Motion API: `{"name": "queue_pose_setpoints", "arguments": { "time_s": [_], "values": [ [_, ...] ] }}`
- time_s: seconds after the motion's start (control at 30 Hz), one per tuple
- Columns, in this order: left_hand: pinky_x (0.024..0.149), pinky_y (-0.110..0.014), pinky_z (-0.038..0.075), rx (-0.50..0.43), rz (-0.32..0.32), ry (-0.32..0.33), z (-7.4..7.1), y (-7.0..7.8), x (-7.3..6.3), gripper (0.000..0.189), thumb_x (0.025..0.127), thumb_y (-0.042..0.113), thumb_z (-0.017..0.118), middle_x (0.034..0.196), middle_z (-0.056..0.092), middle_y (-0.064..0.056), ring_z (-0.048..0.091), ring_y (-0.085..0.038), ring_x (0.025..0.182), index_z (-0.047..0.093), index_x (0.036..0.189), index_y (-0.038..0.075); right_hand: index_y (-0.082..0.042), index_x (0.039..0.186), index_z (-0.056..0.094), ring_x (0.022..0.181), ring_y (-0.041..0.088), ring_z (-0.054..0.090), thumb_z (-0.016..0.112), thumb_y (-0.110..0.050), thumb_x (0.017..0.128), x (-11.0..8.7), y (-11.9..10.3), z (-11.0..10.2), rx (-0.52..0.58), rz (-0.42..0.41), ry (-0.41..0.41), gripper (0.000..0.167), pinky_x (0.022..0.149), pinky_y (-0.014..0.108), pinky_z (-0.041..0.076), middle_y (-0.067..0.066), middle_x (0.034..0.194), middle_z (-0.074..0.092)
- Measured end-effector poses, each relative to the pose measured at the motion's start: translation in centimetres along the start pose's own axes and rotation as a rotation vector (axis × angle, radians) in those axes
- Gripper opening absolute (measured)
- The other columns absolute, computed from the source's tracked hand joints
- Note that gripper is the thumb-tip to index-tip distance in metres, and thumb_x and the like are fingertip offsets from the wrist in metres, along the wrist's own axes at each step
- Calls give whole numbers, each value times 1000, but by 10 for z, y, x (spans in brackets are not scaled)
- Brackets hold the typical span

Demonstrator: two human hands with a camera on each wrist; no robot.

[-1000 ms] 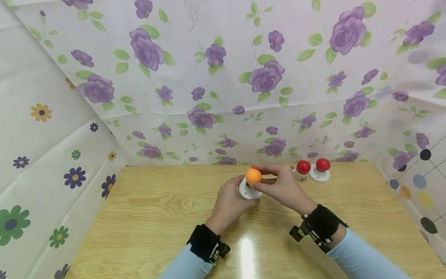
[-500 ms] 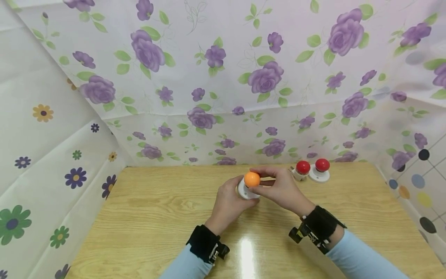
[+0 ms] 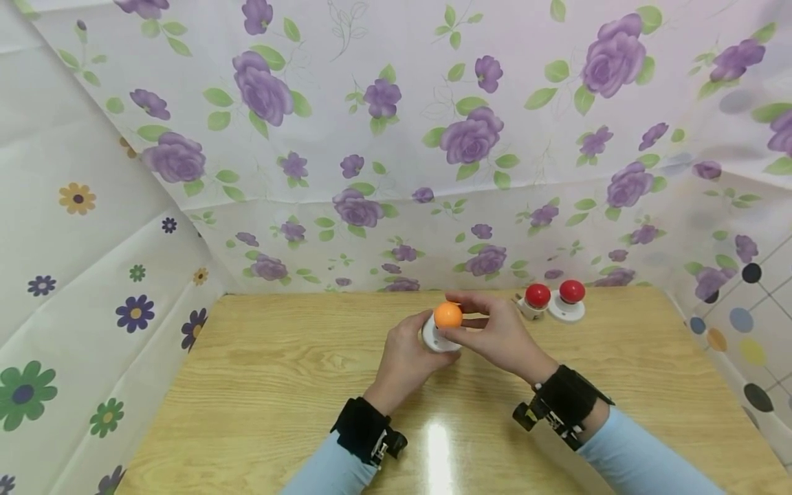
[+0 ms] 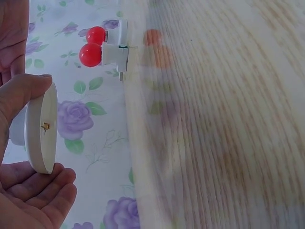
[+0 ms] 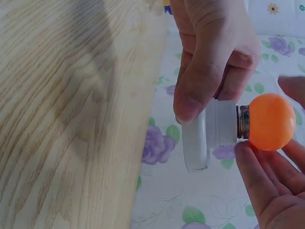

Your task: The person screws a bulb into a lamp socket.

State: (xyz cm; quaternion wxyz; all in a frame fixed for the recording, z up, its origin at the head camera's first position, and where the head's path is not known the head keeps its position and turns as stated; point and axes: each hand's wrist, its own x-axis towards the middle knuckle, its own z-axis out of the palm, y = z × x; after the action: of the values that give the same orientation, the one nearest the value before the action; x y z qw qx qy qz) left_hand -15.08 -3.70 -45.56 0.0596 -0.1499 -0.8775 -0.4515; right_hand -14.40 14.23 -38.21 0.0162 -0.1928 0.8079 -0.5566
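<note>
My left hand grips a white round lamp holder by the rim of its base, raised over the table. An orange light bulb stands at the holder's mouth, held between the thumb and fingers of my right hand. In the right wrist view, part of the bulb's metal screw base shows between the orange globe and the white socket. The left wrist view shows the hollow underside of the base, with a small brass screw inside; the bulb is hidden there.
At the back right of the wooden table, two red bulbs stand in white holders: one in a narrower holder, the other on a round base. Flowered sheeting rises behind the table's back edge.
The orange bulb and my right fingers have shifted slightly left and down in the head view. Both hands keep their hold, and the red bulbs stay where they were.
</note>
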Motion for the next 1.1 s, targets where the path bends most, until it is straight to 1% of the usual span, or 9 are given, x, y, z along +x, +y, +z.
{"name": "queue_pose_setpoints", "arguments": {
  "time_s": [0.13, 0.27, 0.43, 0.5, 0.6, 0.73, 0.83, 0.93, 1.1],
  "values": [
    [84, -33, 50, -2, -1, -9, -1, 0, 1, 60, 67, 43, 80, 109, 62, 14, 59, -7, 101, 56, 121, 35, -12, 120, 61, 107, 23, 62, 74, -16, 80, 1, 5, -1, 33, -15, 10, 42, 81, 28, 55, 7, 119, 63],
    [85, -33, 50, 6, 9, -20, -2, 0, 0, 60, 68, 43, 80, 111, 62, 14, 58, -7, 102, 55, 122, 37, -10, 118, 63, 107, 19, 62, 74, -18, 80, 4, 18, -2, 50, -38, -5, 41, 81, 29, 55, 3, 118, 64],
    [86, -34, 50, 24, 14, -25, -4, 0, 1, 63, 68, 43, 80, 115, 61, 12, 57, -8, 105, 54, 125, 37, -19, 119, 63, 108, 12, 61, 74, -31, 79, 7, 31, -3, 14, -50, -30, 43, 83, 29, 54, -5, 119, 63],
    [86, -33, 50, 29, 16, -22, -4, 1, 1, 64, 68, 43, 81, 115, 61, 11, 57, -8, 105, 54, 125, 36, -21, 120, 63, 108, 12, 61, 74, -33, 79, 7, 32, -3, 17, -54, -35, 44, 83, 29, 54, -5, 120, 63],
    [86, -33, 50, 30, 19, -14, -4, 1, 2, 63, 67, 43, 81, 114, 62, 12, 58, -8, 104, 55, 124, 35, -20, 119, 63, 108, 14, 62, 74, -30, 79, 7, 29, -1, 35, -50, -25, 43, 82, 27, 54, -3, 119, 64],
    [86, -31, 50, 22, 23, -12, -3, 0, 2, 64, 67, 43, 81, 114, 62, 13, 58, -7, 104, 54, 125, 35, -9, 119, 63, 108, 19, 63, 74, -19, 80, 6, 18, 0, 61, -48, -5, 42, 80, 27, 55, 4, 118, 65],
    [87, -31, 50, 19, 23, -10, -3, -1, 2, 66, 68, 43, 81, 117, 61, 13, 57, -6, 107, 53, 127, 36, -6, 119, 62, 108, 22, 63, 73, -13, 81, 4, 9, 1, 69, -46, -2, 41, 79, 26, 55, 7, 119, 64],
    [88, -33, 50, 20, 16, -6, -2, -2, -1, 66, 67, 44, 81, 118, 61, 13, 57, -7, 108, 53, 127, 36, -6, 119, 62, 108, 22, 63, 73, -11, 81, 1, 5, 1, 73, -36, -5, 40, 79, 26, 55, 8, 119, 64],
    [85, -33, 51, 6, 6, 12, -1, 0, -2, 64, 66, 43, 82, 112, 63, 12, 59, -8, 103, 56, 124, 33, -4, 118, 63, 107, 24, 63, 75, -14, 79, -1, 4, 1, 70, -37, 6, 42, 78, 26, 55, 9, 118, 65]
  ]
}}
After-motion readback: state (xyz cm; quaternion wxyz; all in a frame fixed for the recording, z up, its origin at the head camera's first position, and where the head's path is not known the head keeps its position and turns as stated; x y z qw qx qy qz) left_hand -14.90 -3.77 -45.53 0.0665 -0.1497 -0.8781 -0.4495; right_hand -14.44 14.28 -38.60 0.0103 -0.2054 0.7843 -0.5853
